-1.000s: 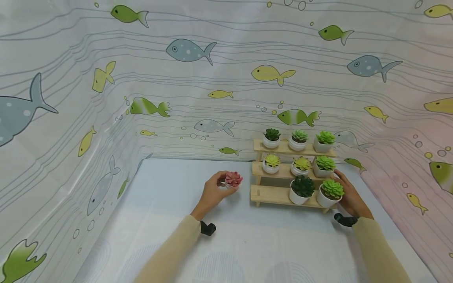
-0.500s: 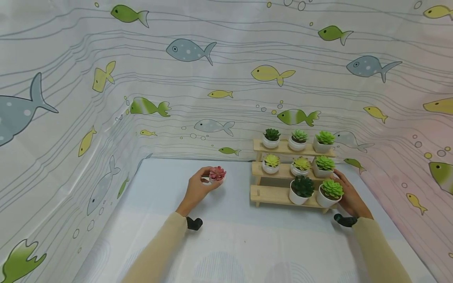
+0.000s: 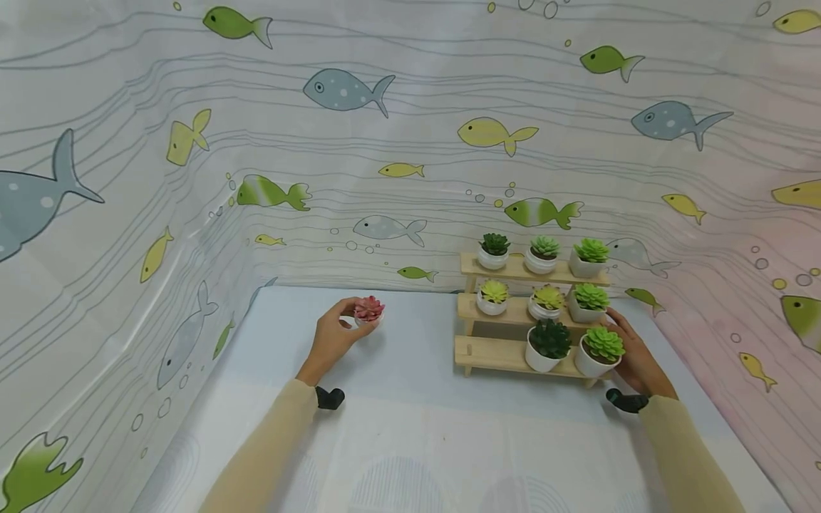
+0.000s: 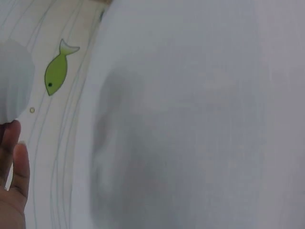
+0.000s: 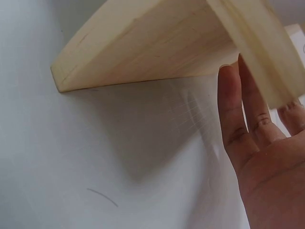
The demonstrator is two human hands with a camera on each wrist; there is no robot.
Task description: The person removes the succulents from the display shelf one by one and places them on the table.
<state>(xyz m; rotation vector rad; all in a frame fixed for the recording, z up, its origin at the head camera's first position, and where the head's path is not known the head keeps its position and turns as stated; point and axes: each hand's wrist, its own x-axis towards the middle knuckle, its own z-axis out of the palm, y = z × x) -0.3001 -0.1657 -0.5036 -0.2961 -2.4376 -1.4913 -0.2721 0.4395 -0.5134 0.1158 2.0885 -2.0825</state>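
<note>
"What's cut off?"
"In the left wrist view, the white pot (image 4: 15,83), at the left edge."
"And hidden?"
"Part of the right hand (image 5: 269,162), behind a wooden board (image 5: 261,50), upper right of the right wrist view."

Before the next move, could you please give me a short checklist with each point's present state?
1. Pink succulent held: ok, the fingers and thumb of the left hand are round it.
2. Its rosette facing up: ok in the head view.
3. Apart from the wooden rack: ok, it is held to the left of it.
4. Lowest shelf space: ok, its left end is bare.
5. Other potted plants on the shelves: ok, three, three and two from top to bottom.
6. Right hand steadying the rack: cannot tell; it is at the right end, but a firm grip is unclear.
</note>
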